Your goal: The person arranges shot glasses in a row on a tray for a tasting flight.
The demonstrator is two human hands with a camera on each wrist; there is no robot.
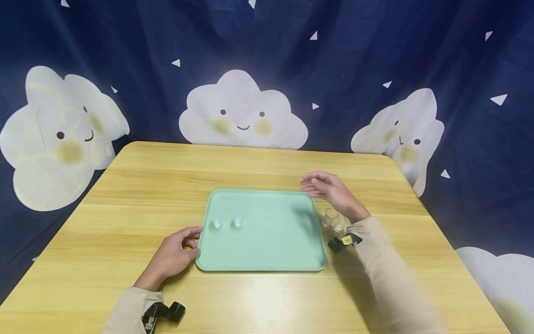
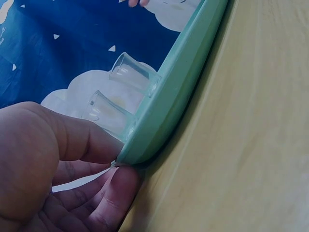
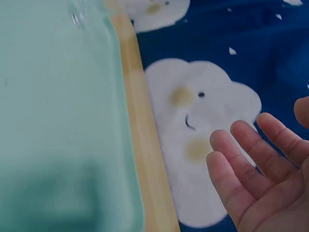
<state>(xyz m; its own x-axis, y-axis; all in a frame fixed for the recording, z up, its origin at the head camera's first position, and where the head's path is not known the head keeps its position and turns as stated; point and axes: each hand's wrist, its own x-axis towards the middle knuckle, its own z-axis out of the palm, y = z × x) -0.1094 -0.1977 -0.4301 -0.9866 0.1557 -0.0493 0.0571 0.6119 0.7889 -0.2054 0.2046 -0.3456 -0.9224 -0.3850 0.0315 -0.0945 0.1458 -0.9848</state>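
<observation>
A light green tray (image 1: 267, 246) lies on the table with two small clear glasses, the left glass (image 1: 218, 221) and the right glass (image 1: 238, 220), standing upright in its left half. My left hand (image 1: 175, 250) grips the tray's left edge; in the left wrist view its thumb (image 2: 120, 191) and a finger meet at the rim. Over the tray's back right corner is my right hand (image 1: 329, 189), raised, holding nothing. Its fingers (image 3: 270, 154) are spread and slightly bent in the right wrist view.
More small clear glasses (image 1: 340, 223) stand close together just right of the tray, partly hidden behind the right wrist. The wooden table (image 1: 258, 301) ends at a dark blue curtain (image 1: 146, 93) with white clouds. Each wrist carries a black camera mount (image 1: 162, 313).
</observation>
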